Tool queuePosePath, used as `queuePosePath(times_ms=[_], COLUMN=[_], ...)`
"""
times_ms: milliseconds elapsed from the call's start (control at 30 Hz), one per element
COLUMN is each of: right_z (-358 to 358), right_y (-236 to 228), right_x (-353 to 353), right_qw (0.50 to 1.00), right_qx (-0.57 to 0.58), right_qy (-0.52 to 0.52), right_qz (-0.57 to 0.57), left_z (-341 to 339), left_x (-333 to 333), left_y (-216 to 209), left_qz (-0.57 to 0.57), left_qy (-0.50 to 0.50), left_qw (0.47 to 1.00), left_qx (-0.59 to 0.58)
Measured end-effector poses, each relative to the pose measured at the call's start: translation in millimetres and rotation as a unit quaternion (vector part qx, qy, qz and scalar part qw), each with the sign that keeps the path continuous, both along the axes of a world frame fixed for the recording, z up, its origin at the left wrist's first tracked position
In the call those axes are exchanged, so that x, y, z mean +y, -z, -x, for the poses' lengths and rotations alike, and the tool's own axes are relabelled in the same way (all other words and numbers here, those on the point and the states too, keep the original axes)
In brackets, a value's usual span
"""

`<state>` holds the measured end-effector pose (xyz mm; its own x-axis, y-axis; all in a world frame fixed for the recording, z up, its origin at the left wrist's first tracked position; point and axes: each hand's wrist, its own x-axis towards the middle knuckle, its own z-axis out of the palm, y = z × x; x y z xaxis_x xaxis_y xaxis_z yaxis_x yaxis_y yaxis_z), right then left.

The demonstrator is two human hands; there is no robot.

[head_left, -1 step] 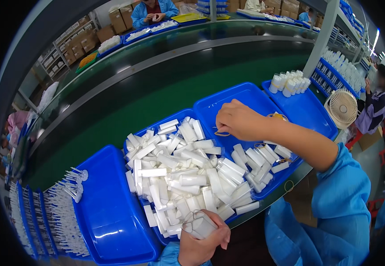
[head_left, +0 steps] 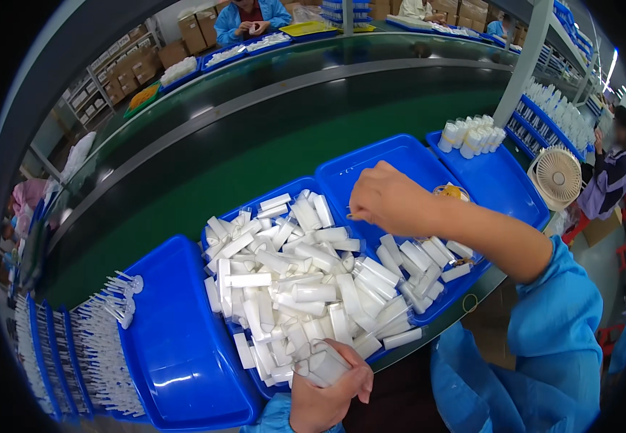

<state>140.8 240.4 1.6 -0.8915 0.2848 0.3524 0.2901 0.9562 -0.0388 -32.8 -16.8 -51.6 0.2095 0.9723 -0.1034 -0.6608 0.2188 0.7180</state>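
Note:
My left hand (head_left: 327, 397) is closed around a small bundle of white pieces in clear plastic sleeves (head_left: 325, 366) at the near edge of the pile. My right hand (head_left: 385, 200) is raised over the middle blue tray (head_left: 349, 169), its fingertips pinched on a thin tan rubber band (head_left: 356, 216), mostly hidden by the fingers. Below lies a heap of white sleeved pieces (head_left: 313, 292) filling another blue tray. More white pieces (head_left: 417, 263) lie in the middle tray under my right forearm, with rubber bands (head_left: 451, 191) near them.
A blue tray (head_left: 183, 346) stands at left beside racks of thin white parts (head_left: 104, 346). At right, banded white bundles (head_left: 469, 133) stand in a blue tray near a beige fan (head_left: 557, 177). Beyond runs a green conveyor belt (head_left: 255, 151); people work across it.
My right hand has shifted very slightly left, and less of the rubber band shows at its fingertips. The bundle in my left hand has turned slightly.

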Motion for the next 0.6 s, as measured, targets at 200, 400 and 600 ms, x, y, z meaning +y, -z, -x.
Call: queuePosePath(times_ms=[200,400,600], right_z=[12.2,13.1,0.7], right_y=[-39.7,-27.9,-28.2], right_x=[-100.1,-105.3,-114.3], right_qw=[0.977,0.981,0.970], right_qx=[0.100,0.130,0.127], right_qy=[-0.189,-0.140,-0.202], right_qz=[0.010,0.023,0.044], left_z=[-28.0,-24.3,-26.8], left_x=[18.8,6.0,10.0], left_y=[-45.0,-42.6,-50.1], left_qz=[-0.026,-0.048,-0.078], left_qy=[-0.150,-0.093,-0.222], left_qw=[0.987,0.987,0.972], left_qx=[-0.052,-0.118,0.008])
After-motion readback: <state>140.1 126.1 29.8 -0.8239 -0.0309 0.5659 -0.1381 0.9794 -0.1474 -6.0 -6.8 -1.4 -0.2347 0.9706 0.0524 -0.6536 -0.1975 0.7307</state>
